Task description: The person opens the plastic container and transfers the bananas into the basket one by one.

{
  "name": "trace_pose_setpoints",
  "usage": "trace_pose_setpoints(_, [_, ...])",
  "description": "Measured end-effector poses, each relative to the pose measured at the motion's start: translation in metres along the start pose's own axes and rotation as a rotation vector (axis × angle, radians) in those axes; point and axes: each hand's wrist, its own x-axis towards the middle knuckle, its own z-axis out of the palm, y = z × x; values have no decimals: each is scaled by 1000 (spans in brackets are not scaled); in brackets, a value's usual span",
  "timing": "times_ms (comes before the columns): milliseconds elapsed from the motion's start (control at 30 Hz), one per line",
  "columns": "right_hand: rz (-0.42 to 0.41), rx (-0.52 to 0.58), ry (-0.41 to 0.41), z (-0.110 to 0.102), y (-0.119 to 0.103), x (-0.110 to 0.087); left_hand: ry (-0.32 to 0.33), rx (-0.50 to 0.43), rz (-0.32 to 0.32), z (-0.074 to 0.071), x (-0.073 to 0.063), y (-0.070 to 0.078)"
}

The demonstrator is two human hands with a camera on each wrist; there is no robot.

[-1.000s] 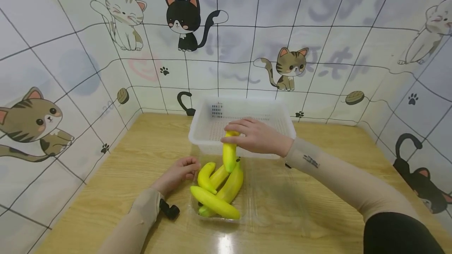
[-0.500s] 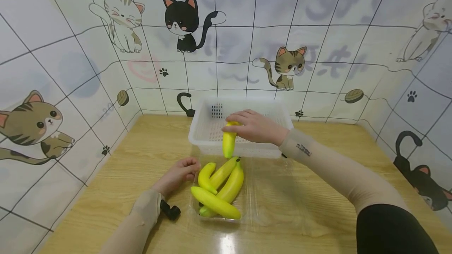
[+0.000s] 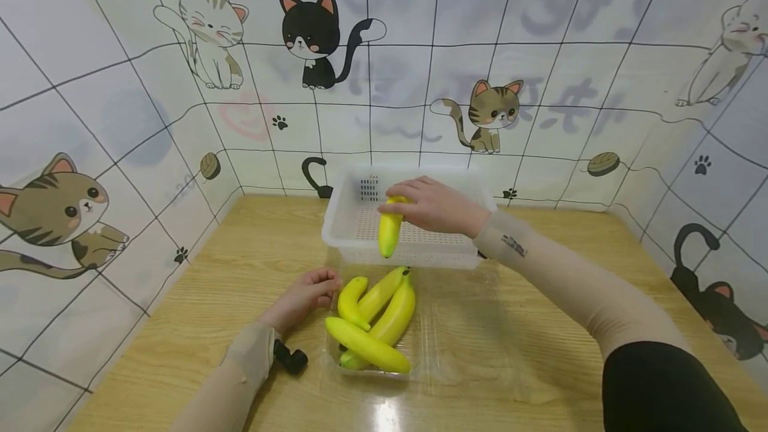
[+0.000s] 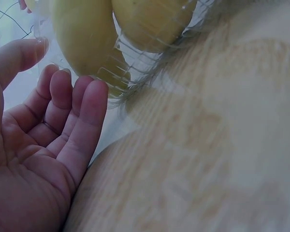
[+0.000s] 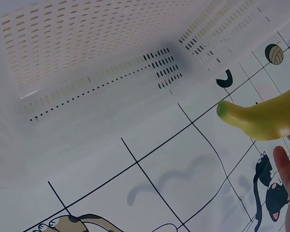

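Note:
My right hand (image 3: pixel 435 205) grips a yellow banana (image 3: pixel 390 233) by its upper part, with the lower end pointing down. The banana hangs over the front side of a white plastic basket (image 3: pixel 408 255); its greenish tip also shows in the right wrist view, at the right edge. My left hand (image 3: pixel 309 293) is at the left rim of a clear plastic box (image 3: pixel 384 375), thumb and curled fingers on either side of the wall in the left wrist view. Several bananas (image 3: pixel 366 345) lie in this box, some crossing over others.
A clear plastic lid or flap (image 3: pixel 462 352) lies flat to the right of the box on the wooden table (image 3: pixel 558 299). Behind the basket rises a white wall covering (image 3: pixel 396 72) with a grid and cartoon cats. Similar covering flanks both sides.
My right hand has lifted the banana up and away from the box, back toward the basket. The left hand stays at the box rim.

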Motion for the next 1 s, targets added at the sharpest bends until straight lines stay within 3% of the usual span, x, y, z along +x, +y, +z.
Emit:
trace_pose_setpoints(467, [55,-4,-53,2,16,13,16,6,-10,-4,2,-3])
trace_pose_setpoints(1000, [78,26,-25,12,26,23,-5,21,10,-3,2,-5])
